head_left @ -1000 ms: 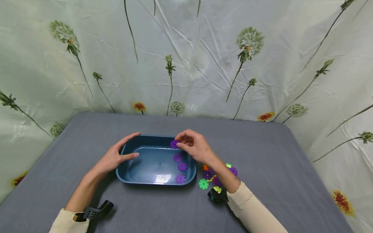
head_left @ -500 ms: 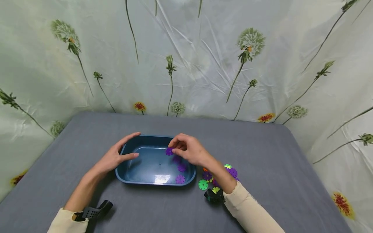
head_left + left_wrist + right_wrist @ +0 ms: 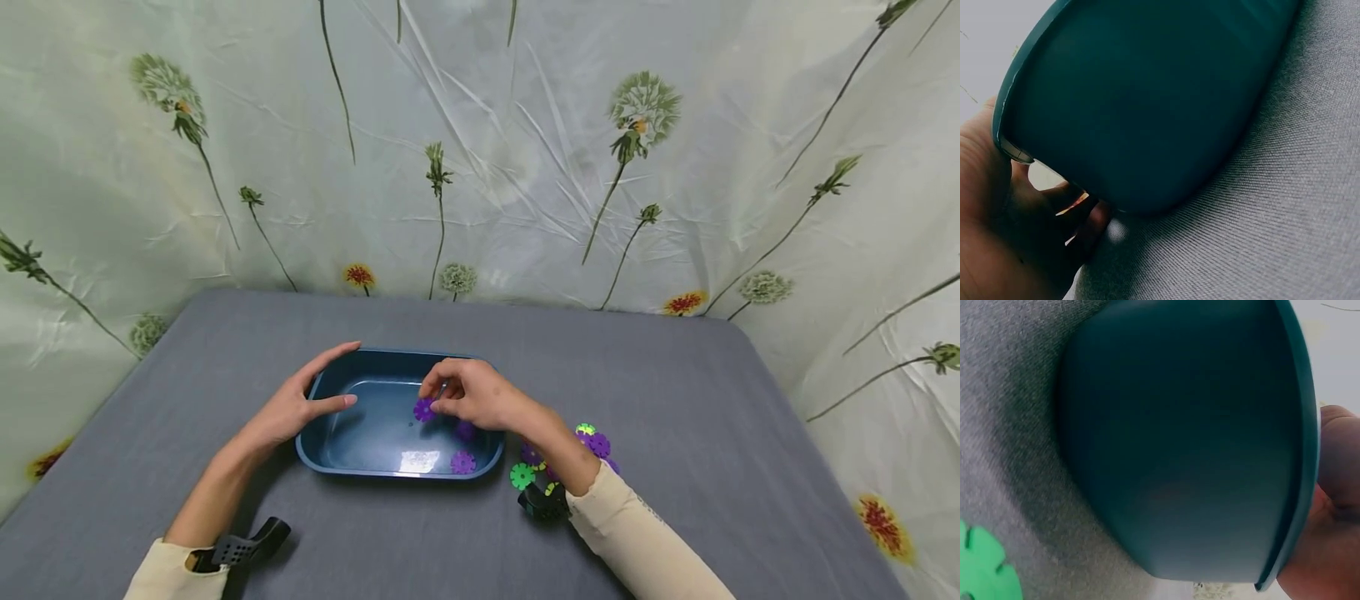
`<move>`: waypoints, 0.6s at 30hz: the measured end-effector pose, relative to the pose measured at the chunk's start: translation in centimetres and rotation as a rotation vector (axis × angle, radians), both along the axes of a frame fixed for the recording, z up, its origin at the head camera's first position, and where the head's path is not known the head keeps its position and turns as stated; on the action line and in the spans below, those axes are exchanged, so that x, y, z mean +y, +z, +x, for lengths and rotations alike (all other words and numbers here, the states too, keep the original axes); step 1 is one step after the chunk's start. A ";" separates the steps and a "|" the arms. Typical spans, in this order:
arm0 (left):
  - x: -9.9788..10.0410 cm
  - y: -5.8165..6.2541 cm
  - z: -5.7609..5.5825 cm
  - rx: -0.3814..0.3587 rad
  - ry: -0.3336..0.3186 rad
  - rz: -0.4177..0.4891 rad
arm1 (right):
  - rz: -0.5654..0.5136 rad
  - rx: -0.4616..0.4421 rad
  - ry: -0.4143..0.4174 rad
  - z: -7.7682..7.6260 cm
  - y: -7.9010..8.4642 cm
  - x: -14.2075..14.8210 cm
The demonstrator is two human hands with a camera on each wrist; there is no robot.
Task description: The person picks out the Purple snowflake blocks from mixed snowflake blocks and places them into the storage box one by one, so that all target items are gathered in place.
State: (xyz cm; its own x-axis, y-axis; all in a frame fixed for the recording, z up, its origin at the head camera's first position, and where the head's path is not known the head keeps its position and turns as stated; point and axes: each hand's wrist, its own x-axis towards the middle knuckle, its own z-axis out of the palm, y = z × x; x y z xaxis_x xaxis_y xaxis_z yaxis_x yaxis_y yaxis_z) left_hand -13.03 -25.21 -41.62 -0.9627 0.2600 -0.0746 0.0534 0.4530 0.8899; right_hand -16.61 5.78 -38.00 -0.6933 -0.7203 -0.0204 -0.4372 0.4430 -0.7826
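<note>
A blue plastic basin (image 3: 397, 476) stands on the grey cloth. My left hand (image 3: 288, 408) grips its left end, thumb over the rim and the other fingers along the outside; the left wrist view shows the basin's wall (image 3: 1147, 106) beside the hand (image 3: 1016, 225). Over the basin's inside, my right hand (image 3: 483, 398) pinches a purple notched disc (image 3: 423, 409) between thumb and fingertips. Purple discs lie on the basin floor, one near the front (image 3: 463, 462) and one (image 3: 465, 430) partly under my right hand. In the right wrist view, the basin wall hides most of that hand (image 3: 1335, 512).
Right of the basin lies a loose group of notched discs, among them a green disc (image 3: 522, 477) and a purple disc (image 3: 599, 445), partly hidden by my right forearm. A black wrist camera (image 3: 542, 502) hangs low beside them. A flower-print curtain (image 3: 525, 167) rises behind the table.
My right hand has moved left and toward me, lower over the basin, carrying the purple disc. It now covers a disc on the basin floor. The left hand has stayed in place.
</note>
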 end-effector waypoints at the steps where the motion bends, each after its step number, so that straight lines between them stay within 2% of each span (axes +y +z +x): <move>1: 0.0 0.0 0.1 -0.006 0.003 0.002 | 0.005 -0.006 0.008 0.0 0.0 -0.1; 18: 0.0 -0.2 0.0 -0.015 0.028 -0.011 | 0.072 -0.185 0.148 -0.1 -0.1 -1.4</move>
